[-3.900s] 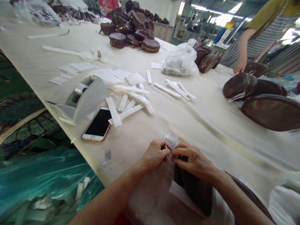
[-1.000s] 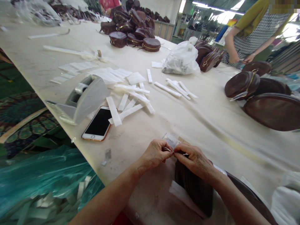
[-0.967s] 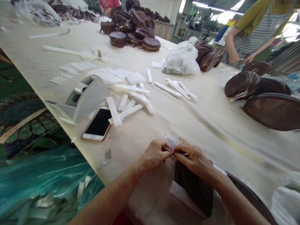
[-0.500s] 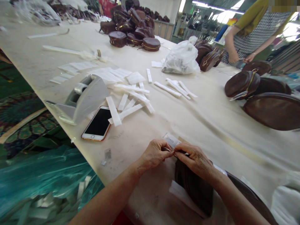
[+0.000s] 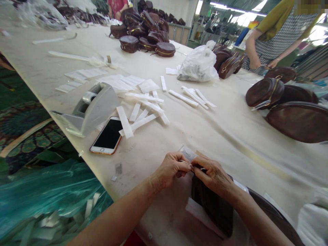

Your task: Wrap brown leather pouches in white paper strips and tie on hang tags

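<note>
Between the thumb and fingers of my left hand is pinched a thin white string, which loops toward the other hand. My right hand is closed over the upper end of a dark brown leather bag, its fingertips meeting the string's end. The small part inside that pinch is mostly hidden. Just beyond the fingers lie a white printed tag and a piece of tan card. A white strip sticks out along the bag's left side.
Left of my hands lie a phone, a grey tape dispenser and loose white strips. Brown bags rest at the right, with more piled behind. A co-worker's hands are at the far right.
The string now shows as a wider loop between my hands, and my left fingers have shifted slightly. Earlier, a dark piece showed in my right fingers. The co-worker's hands have lifted off the bags.
</note>
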Tool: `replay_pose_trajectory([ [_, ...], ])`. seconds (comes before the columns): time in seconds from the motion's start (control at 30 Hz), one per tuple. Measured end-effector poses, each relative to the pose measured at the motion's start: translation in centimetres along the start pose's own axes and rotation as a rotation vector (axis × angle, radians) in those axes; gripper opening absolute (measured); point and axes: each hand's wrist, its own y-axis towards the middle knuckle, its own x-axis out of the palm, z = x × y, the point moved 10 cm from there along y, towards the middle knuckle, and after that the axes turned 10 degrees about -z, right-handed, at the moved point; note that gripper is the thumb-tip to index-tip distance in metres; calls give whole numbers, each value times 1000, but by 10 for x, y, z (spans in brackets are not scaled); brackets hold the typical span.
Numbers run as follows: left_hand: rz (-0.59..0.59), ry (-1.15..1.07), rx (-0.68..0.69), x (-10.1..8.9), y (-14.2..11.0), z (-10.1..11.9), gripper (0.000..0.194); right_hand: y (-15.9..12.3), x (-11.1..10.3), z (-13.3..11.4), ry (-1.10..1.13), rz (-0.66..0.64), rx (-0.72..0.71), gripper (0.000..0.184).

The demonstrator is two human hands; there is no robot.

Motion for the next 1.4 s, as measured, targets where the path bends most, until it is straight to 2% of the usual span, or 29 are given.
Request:
replay_pose_trajectory([
  [0.2,-12,-122,27,0,0,4,24,-2,-1,-4,-53,38,-27,14],
  [0.4,-30,-189,104,1,0,12,27,-4,1,-6,-5,8,-56,16],
  [0.6,-93,-338,72,8,0,10,32,2,-5,17,113,75,131,19],
  [0.77,-79,-402,67,5,2,8,31,5,-16,40,-52,202,399,25],
  [0.87,-45,-426,96,0,2,10,30,12,-8,41,-151,102,480,31],
  [1.03,-28,-457,100,-2,0,10,28,22,0,27,-282,-79,465,22],
  [1.17,-16,-469,111,-3,-1,12,29,22,0,29,-193,-138,462,17],
  [1.27,-34,-450,108,-1,-1,13,28,19,-8,31,-78,-32,452,13],
  [1.4,-62,-440,123,2,-1,14,26,5,-24,27,30,235,391,15],
])
